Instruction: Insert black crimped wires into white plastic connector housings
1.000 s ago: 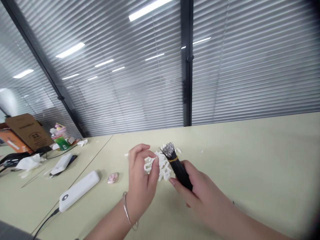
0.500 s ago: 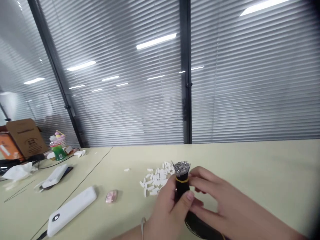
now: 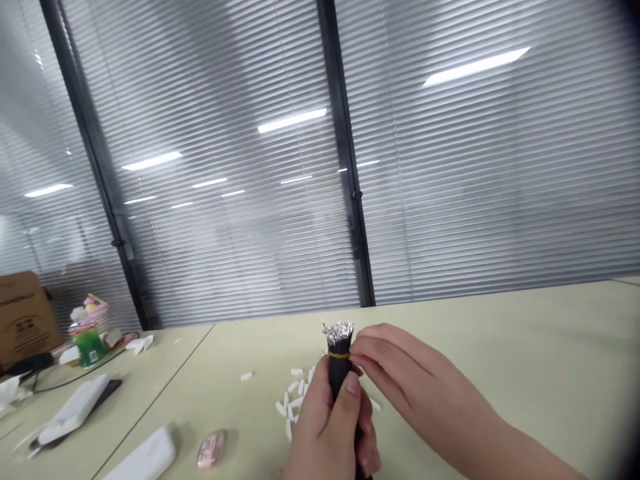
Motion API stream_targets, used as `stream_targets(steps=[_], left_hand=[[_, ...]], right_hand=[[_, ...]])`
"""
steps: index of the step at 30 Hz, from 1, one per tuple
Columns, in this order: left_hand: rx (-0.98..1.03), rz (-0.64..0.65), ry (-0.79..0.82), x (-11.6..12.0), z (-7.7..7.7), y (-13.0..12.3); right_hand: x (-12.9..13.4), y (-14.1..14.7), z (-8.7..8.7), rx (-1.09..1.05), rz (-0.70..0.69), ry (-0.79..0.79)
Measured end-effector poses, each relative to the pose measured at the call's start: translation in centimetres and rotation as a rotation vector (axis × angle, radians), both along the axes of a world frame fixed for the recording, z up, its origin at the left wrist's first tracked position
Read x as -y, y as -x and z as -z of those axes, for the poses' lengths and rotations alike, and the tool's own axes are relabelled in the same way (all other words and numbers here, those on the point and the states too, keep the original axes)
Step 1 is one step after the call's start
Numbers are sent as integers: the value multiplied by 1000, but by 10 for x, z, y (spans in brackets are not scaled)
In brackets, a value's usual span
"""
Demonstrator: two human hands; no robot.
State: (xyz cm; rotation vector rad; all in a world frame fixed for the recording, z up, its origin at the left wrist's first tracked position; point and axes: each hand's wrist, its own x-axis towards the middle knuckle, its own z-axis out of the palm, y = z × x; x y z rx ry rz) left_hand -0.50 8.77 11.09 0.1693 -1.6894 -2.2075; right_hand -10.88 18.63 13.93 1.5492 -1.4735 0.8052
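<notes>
Change: the black bundle point(image 3: 340, 380) has swung nearer upright, putting its yellow band point(image 3: 339, 355) within the right fingers' reach.
Left hand point(image 3: 325, 440): wrapped round the bundle below the band.
Right hand point(image 3: 430, 393): fingertips beside the band; whether they pinch, I cannot tell.
Bundle: slim dark strands, frayed silvery tips point(image 3: 339, 332) uppermost, near white pieces point(image 3: 296, 402) on the desk point(image 3: 500, 347).

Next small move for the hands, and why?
I'd keep the left hand closed around the black bundle and use the right hand to tuck in the stray end. One thin end seems to stick out left of the silvery tips, and the right fingertips are already beside the yellow band, just below them.
</notes>
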Motion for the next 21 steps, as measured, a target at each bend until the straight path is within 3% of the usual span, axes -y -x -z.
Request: stream_targets(steps=[9, 14, 18, 21], left_hand=[[86, -73, 61, 3, 3, 4], [66, -44, 32, 11, 1, 12], [-29, -193, -77, 29, -12, 11], [-74, -220, -21, 35, -18, 6]], right_hand=[[17, 10, 22, 52, -52, 69], [17, 15, 19, 175, -96, -11], [13, 10, 13, 214, -147, -10], [10, 7, 11, 235, -165, 15]])
